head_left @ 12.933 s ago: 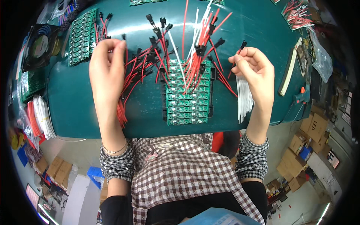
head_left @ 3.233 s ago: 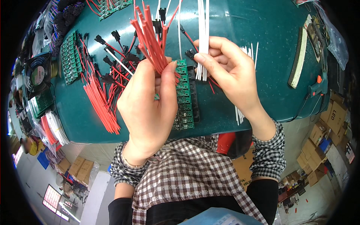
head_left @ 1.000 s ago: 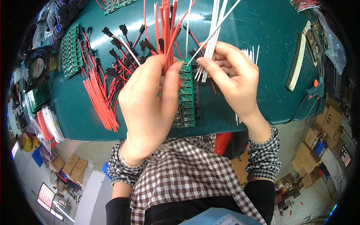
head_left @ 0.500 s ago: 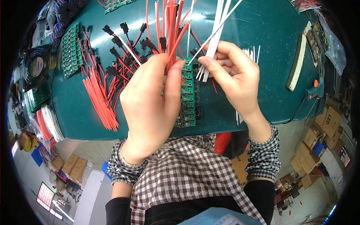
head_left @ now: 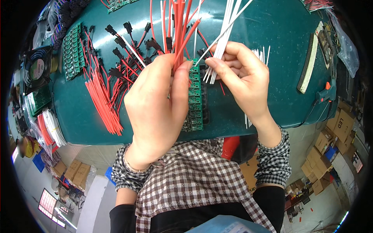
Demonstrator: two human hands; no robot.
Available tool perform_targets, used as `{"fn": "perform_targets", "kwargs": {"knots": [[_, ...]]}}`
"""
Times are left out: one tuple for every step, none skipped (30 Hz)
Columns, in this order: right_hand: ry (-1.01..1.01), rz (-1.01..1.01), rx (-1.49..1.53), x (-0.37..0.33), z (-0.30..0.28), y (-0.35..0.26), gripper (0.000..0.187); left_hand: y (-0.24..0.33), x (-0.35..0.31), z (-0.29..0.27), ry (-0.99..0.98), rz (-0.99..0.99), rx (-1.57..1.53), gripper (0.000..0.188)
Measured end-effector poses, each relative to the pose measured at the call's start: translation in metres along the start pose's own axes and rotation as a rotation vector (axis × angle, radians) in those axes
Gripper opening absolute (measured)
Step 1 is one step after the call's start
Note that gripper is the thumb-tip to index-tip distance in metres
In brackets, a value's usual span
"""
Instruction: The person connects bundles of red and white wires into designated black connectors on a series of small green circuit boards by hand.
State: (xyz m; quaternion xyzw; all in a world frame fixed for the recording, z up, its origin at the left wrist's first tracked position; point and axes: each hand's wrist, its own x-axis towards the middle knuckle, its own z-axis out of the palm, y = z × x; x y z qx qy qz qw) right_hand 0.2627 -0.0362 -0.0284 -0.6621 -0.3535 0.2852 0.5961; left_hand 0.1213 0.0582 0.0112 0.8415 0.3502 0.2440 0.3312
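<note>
My left hand [head_left: 155,103] is closed around a bundle of red wires [head_left: 180,35], held upright between thumb and fingers. In my right hand [head_left: 244,75], a bunch of white wires [head_left: 222,44] is pinched, one of them slanting across the rest. Its lower tip comes close to the top of a green circuit board [head_left: 195,101], which lies on the table between my hands, partly covered by the left one. Black-plugged red leads [head_left: 130,62] spread out left of and beyond my left hand. Whether the slanting wire touches the board I cannot tell.
On the green table [head_left: 272,27] a pile of red wires [head_left: 103,103] lies left, near another circuit board [head_left: 74,52] and a black fan [head_left: 37,70]. White wires [head_left: 54,126] sit at the left edge. A glue gun [head_left: 325,93] rests at the right edge beside worn strips [head_left: 307,64].
The red bundle in my left hand has tilted very slightly. Both hands otherwise keep nearly the same place and grip.
</note>
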Motion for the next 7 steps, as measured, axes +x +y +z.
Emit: {"fn": "perform_targets", "kwargs": {"knots": [[0.000,0.001,0.000,-0.0001,-0.0002,0.0002,0.022,-0.0001,-0.0003,0.0002,-0.001,0.000,0.000,0.012],[-0.001,-0.009,-0.002,-0.0001,-0.0005,0.0007,0.022,-0.0003,-0.0008,0.0005,0.000,-0.007,-0.010,0.012],[-0.002,-0.019,-0.003,-0.0001,-0.0007,0.0010,0.021,-0.0003,-0.0011,0.0007,0.000,-0.013,-0.019,0.012],[-0.002,-0.018,-0.003,-0.0001,-0.0006,0.0007,0.021,0.0000,-0.0010,0.0005,0.000,-0.014,-0.019,0.012],[-0.005,-0.013,-0.002,0.0000,-0.0005,0.0003,0.021,0.0004,-0.0007,0.0001,-0.002,-0.008,-0.010,0.012],[-0.008,-0.008,-0.001,0.0001,-0.0004,0.0002,0.021,0.0006,-0.0005,0.0000,-0.005,-0.002,-0.001,0.012],[-0.007,-0.007,0.006,-0.0006,-0.0007,0.0006,0.022,-0.0007,-0.0009,0.0008,0.001,0.004,0.006,0.012]]}}
